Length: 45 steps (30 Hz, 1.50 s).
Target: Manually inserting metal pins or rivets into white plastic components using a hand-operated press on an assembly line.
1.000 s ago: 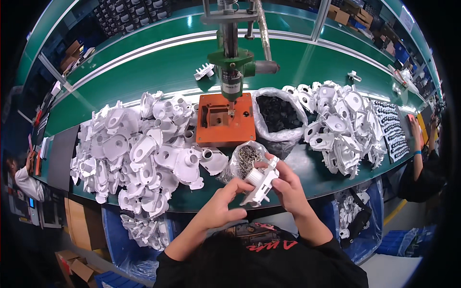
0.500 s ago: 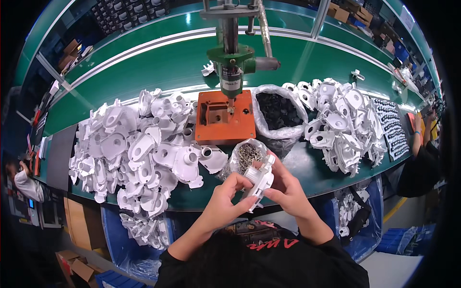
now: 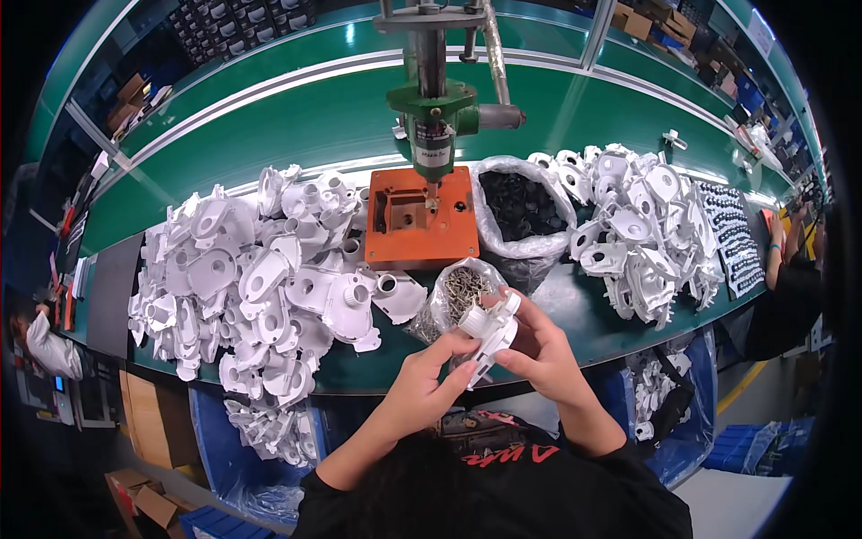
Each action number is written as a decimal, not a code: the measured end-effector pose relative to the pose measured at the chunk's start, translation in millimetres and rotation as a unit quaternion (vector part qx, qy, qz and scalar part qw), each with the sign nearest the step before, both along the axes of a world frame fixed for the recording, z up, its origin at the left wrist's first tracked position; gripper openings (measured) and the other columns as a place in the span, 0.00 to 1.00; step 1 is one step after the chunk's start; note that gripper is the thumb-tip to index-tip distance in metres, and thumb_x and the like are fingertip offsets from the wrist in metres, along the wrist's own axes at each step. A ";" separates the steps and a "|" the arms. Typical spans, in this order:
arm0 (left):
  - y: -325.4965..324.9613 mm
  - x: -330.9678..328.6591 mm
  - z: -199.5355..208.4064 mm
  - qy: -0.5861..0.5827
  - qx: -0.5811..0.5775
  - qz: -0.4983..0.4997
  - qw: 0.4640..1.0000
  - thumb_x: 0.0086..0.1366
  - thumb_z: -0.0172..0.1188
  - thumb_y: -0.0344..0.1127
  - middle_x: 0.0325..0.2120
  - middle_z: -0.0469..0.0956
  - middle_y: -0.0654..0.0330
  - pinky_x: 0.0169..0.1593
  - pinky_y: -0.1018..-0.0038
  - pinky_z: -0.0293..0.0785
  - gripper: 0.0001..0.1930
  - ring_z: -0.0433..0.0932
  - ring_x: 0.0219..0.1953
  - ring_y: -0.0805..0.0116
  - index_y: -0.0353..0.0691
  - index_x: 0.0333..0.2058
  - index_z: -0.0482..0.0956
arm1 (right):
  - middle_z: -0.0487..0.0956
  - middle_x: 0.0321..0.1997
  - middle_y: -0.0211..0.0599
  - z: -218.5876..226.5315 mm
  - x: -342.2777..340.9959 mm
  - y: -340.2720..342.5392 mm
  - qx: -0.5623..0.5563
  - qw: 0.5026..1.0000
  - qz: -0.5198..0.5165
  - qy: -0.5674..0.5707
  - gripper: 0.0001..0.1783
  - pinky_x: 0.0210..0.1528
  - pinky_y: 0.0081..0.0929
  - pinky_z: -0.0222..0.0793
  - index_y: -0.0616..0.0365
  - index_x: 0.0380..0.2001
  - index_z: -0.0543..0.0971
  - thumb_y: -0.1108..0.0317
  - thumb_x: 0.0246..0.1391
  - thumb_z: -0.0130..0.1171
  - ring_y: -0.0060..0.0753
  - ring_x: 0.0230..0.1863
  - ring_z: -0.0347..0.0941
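White part [image 3: 496,334] is clamped in the fingers [image 3: 456,342] of our left hand [image 3: 422,382] and right hand [image 3: 545,359], near the screw bag [image 3: 439,301] on the worktop [image 3: 584,332]. Beyond the bag we have the orange block [image 3: 440,237], white piles [image 3: 242,278] to either side.

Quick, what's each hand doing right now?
Left hand: holding a white plastic part with a round collar, from its left.
Right hand: holding the same part, from its right.

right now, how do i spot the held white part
Find the orange block under the press. Below it in view, past the small bag, is the white part. Unlike the heaped ones, it's in the left hand and right hand.
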<state>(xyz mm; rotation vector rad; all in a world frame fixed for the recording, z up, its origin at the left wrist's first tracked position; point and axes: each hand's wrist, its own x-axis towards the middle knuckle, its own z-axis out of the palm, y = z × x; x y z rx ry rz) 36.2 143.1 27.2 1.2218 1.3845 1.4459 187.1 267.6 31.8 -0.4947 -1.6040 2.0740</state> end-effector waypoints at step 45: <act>52.6 -87.3 25.2 0.463 -0.003 0.148 0.874 0.56 0.60 0.30 0.30 0.77 0.49 0.38 0.60 0.70 0.10 0.76 0.34 0.48 0.36 0.36 0.70 | 0.74 0.43 0.40 -50.4 -41.3 142.6 0.589 0.695 -0.244 -0.332 0.16 0.51 0.38 0.62 0.54 0.40 0.78 0.66 0.45 0.61 0.45 0.48 0.66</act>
